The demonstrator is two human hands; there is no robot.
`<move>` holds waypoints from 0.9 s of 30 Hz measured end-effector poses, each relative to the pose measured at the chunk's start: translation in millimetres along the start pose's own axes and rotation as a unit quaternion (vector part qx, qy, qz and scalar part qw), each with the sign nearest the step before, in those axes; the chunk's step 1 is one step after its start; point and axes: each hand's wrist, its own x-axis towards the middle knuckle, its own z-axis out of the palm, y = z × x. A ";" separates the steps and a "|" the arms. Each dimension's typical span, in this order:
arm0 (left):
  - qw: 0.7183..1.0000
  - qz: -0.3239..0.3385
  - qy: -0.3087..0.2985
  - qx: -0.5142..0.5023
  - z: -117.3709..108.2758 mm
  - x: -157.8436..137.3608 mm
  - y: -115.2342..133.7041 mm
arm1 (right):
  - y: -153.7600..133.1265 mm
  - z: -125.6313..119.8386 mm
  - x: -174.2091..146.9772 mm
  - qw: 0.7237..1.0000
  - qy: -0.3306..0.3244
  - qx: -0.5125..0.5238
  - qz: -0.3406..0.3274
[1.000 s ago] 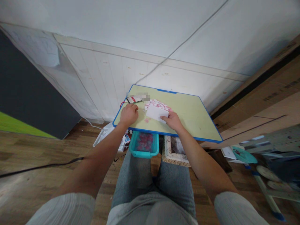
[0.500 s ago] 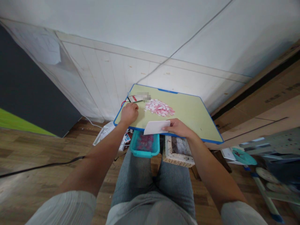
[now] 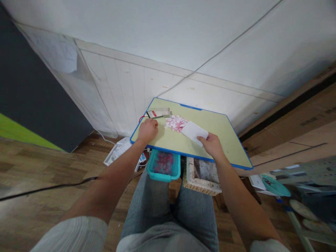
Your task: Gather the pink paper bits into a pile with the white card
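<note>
My right hand (image 3: 212, 144) pinches a flat white card (image 3: 194, 132) by its near right corner. The card is tilted over the tabletop, its far left edge beside a loose pile of small pink and white pieces (image 3: 176, 122). My left hand (image 3: 148, 131) rests at the left side of the pale yellow tabletop (image 3: 217, 127), its fingers curled in; whatever they hold, if anything, is hidden. Just beyond that hand lies a phone (image 3: 154, 114), partly pixelated.
Below the table's front edge sit a teal plastic tub (image 3: 164, 176) with pinkish-red contents and a speckled foam box (image 3: 203, 189). Cardboard (image 3: 296, 126) leans at the right. A white wall (image 3: 162, 45) rises behind. A black cable (image 3: 52, 188) crosses at left.
The white card has gone from the table's front edge over the tabletop to the pile's right side, turning as my right hand moved. My left hand stays by the phone. The view shifted slightly.
</note>
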 end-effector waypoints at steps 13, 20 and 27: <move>1.000 0.016 0.007 0.022 -1.3 0.2 -1.8 | 12.2 -49.3 72.0 0.974 0.130 0.047 0.181; 0.999 0.015 0.006 0.030 -4.0 -0.1 1.6 | -16.9 -28.3 118.4 0.970 0.019 -0.004 0.243; 1.000 0.005 0.006 0.018 -3.7 2.1 1.8 | -27.9 -3.2 160.7 0.965 -0.117 -0.043 0.230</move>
